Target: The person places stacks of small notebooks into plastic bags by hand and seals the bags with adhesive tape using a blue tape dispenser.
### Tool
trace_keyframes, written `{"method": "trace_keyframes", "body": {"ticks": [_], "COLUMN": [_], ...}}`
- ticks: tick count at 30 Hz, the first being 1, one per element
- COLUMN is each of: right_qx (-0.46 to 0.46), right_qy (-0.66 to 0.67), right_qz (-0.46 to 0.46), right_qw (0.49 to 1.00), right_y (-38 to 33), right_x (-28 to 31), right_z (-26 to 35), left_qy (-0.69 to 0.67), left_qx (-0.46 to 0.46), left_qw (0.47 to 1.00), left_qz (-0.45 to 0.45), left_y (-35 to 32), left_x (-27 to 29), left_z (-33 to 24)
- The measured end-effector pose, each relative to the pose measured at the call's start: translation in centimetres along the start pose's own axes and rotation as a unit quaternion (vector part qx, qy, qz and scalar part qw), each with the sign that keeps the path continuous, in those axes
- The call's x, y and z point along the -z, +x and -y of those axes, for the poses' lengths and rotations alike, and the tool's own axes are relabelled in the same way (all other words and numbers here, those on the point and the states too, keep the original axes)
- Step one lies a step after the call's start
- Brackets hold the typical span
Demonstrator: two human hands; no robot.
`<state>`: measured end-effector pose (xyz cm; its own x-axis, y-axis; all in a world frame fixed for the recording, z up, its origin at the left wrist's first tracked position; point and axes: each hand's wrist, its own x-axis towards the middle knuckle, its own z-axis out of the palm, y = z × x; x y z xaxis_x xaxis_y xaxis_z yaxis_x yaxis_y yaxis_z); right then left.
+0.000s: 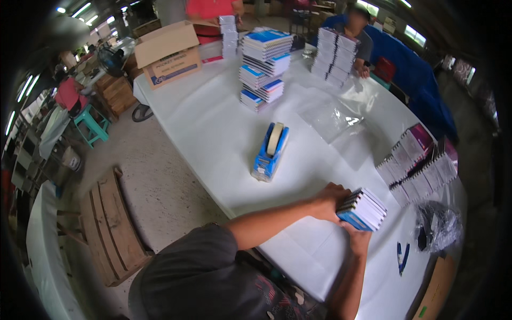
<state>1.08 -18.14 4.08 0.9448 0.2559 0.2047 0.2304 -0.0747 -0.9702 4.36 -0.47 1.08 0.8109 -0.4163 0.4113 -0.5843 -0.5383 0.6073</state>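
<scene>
A small stack of spiral-bound notebooks [364, 209] with blue covers stands on edge on the white table [213, 133] in front of me. My left hand [329, 199] presses against its spiral side. My right hand [356, 236] holds the stack from below, on the near side. Both hands squeeze the stack together.
A blue tape dispenser [270, 151] sits mid-table. Clear plastic bags [333, 117] lie beyond it. Fanned notebooks [416, 162] lie at right, tall notebook stacks [264, 66] and a cardboard box [168, 50] farther off. A blue tool [402, 257] and dark plastic [440, 226] lie near right. Other people stand at the far end.
</scene>
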Motion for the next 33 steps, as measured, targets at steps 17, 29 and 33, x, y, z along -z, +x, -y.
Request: {"method": "trace_keyframes", "body": {"ticks": [17,29,33], "right_qx": [-0.056,-0.103,-0.051], "right_qy": [0.04,-0.109,-0.172], "right_qz": [0.004,0.039,0.056], "right_qw": [0.998,0.988,0.982], "right_y": [1.3,0.5,-0.3], "right_x": [1.8,3.1,3.8], "right_z": [-5.2,-7.1,-8.8], "left_qy": [-0.024,-0.059,-0.051], "left_qx": [0.036,0.037,0.075], "left_qw": [0.998,0.993,0.99], "left_qz": [0.052,0.092,0.104], "left_y": [0.8,1.2,1.2], "left_x": [-1.6,-1.6,-1.0], "left_z": [2.3,3.0,2.5]}}
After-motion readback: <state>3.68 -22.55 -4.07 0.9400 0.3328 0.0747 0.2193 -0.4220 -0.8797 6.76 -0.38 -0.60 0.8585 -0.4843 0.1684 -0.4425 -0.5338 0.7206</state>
